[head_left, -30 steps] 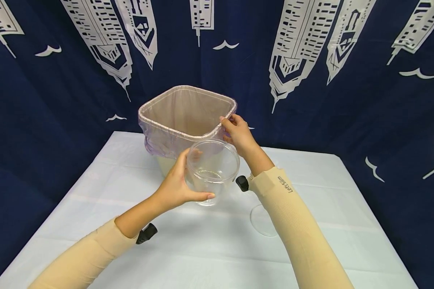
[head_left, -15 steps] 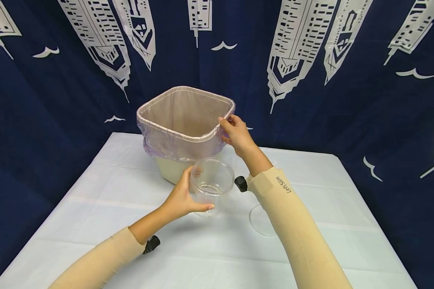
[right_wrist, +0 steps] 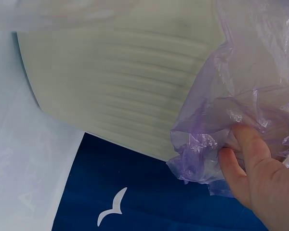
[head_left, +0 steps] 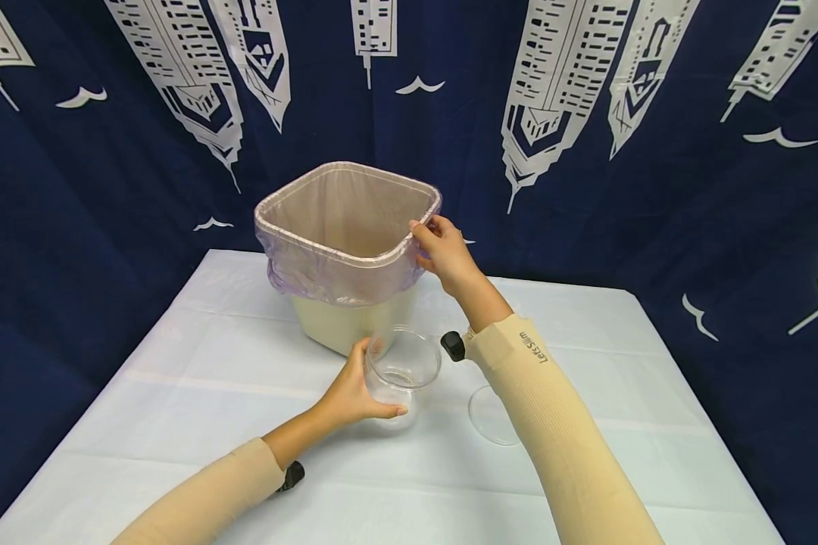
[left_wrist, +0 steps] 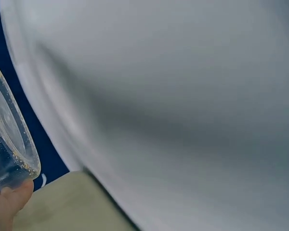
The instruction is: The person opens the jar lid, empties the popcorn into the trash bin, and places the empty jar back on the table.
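Observation:
My left hand (head_left: 351, 393) grips a clear round plastic container (head_left: 405, 367) by its side, low over the table in front of the bin. Small yellowish specks cling around the base of that container (left_wrist: 12, 134) in the left wrist view. Behind it stands a cream-coloured trash bin (head_left: 334, 325), lined with a thin purple trash bag (head_left: 327, 276) folded down over its rim. At the bin's right corner, my right hand (head_left: 446, 253) holds the rim, thumb on top. In the right wrist view its fingers (right_wrist: 253, 147) press against the crumpled bag outside the bin.
A clear round lid (head_left: 480, 424) lies flat on the white-covered table (head_left: 198, 424), partly hidden by the right forearm. A dark blue curtain (head_left: 463, 151) with white building prints hangs right behind the table. Small black cameras sit on both wrists.
My left hand has lowered the container toward the table, away from the bin's rim, so more of the bin's front shows. My right hand stays at the rim.

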Demonstrator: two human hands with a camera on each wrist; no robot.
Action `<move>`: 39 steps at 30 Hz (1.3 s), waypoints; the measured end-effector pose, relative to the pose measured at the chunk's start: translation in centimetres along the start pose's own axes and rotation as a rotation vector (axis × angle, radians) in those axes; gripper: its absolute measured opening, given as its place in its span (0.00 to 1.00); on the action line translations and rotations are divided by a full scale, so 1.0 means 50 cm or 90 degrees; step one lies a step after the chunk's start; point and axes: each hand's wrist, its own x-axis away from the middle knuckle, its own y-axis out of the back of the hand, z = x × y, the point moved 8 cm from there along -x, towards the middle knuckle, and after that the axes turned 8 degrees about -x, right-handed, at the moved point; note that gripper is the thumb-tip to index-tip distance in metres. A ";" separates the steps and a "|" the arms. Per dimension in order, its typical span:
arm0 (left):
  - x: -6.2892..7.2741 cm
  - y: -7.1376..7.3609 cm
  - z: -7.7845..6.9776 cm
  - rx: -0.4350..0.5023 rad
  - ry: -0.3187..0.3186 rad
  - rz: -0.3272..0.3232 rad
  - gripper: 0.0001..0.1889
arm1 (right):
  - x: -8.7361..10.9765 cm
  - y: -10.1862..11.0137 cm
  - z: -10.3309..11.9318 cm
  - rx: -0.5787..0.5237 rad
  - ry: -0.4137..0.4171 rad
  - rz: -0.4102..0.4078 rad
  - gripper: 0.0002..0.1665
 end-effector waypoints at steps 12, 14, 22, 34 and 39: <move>0.016 -0.034 0.035 0.002 -0.005 0.048 0.56 | 0.000 -0.001 0.000 -0.006 -0.009 -0.001 0.29; 0.016 -0.034 0.034 0.003 -0.006 0.048 0.56 | -0.001 -0.002 -0.001 -0.008 -0.011 -0.002 0.29; 0.023 -0.028 0.047 -0.005 0.004 0.049 0.56 | 0.002 -0.003 -0.001 -0.002 -0.008 0.001 0.29; 0.034 -0.037 0.061 0.004 0.016 0.078 0.61 | 0.004 0.000 0.001 0.037 0.000 -0.010 0.30; 0.034 -0.035 0.059 0.001 0.036 0.111 0.68 | 0.007 0.000 0.005 0.044 0.013 -0.011 0.32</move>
